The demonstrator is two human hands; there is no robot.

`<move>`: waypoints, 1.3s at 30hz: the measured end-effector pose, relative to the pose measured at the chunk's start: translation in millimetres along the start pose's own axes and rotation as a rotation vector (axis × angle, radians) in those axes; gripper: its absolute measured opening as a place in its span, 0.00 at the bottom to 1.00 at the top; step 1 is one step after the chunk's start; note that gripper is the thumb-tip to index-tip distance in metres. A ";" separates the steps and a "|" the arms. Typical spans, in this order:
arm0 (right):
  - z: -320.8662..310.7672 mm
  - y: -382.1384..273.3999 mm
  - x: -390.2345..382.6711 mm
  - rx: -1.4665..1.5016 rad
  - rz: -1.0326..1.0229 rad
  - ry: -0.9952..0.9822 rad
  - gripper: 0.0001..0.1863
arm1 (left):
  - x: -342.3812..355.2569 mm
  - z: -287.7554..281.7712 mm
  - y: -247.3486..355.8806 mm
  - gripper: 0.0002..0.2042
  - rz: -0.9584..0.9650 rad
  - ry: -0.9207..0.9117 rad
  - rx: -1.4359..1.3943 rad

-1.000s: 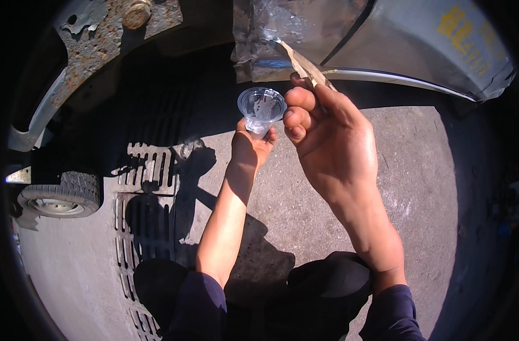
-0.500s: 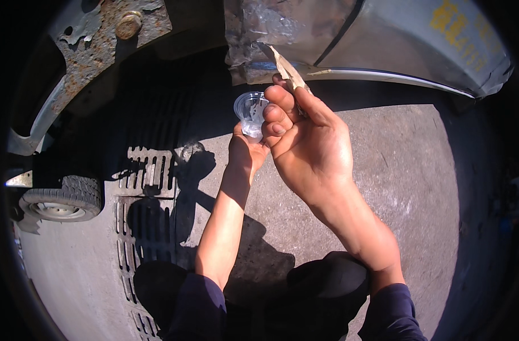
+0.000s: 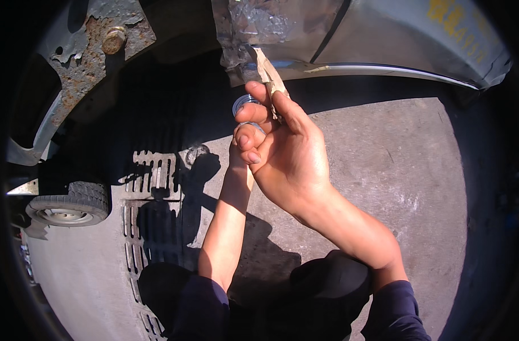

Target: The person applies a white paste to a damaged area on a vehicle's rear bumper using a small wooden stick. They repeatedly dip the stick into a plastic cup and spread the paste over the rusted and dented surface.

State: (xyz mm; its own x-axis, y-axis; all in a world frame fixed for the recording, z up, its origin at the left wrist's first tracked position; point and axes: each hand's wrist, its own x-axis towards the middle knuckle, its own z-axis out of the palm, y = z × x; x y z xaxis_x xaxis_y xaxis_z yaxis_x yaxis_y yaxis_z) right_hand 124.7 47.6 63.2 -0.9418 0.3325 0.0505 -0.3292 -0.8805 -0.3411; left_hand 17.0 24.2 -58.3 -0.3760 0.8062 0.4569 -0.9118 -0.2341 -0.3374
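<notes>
— What's in the right grip (image 3: 291, 150)?
— A folded tan strip (image 3: 269, 77), pinched between thumb and fingers. Its lower end shows beneath the thumb.
— Does its tip touch the grey panel (image 3: 396, 40)?
— I can't tell; the tip overlaps the panel's lower edge, and depth is unclear.
— And the clear cup (image 3: 241, 103)?
— Just behind the right fingers, in the left grip (image 3: 235, 150). Only some rim and a sliver of wall show, so its contents are hidden.
— Is that grip closed?
— Around the cup, it seems, though its fingers are mostly covered.
— Anything else cut off?
— The rusty bracket (image 3: 89, 57) runs out at the top, and shadow swallows part of the tyre (image 3: 80, 202).
</notes>
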 end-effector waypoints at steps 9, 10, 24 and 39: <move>-7.3 1.7 -13.0 -0.003 0.020 -0.002 0.22 | -19.2 17.7 -5.5 0.21 -0.062 0.130 0.030; -7.5 3.7 -11.1 -0.016 0.031 0.016 0.22 | -21.7 17.4 -4.9 0.17 -0.063 0.136 -0.059; -8.6 -5.0 -16.3 -0.286 -0.009 0.124 0.24 | -28.1 -13.1 23.7 0.23 -0.033 0.143 0.196; -20.0 -26.1 -4.3 -1.224 -0.611 0.112 0.16 | -16.1 -30.8 38.8 0.21 0.226 0.754 0.916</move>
State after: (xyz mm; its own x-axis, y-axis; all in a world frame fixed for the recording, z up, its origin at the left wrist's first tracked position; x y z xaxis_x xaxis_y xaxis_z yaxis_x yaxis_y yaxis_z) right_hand 138.7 75.9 53.2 -0.6403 0.6331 0.4349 -0.3602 0.2525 -0.8980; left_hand -7.2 18.8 -104.0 -0.6301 0.7400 -0.2352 -0.7311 -0.4633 0.5009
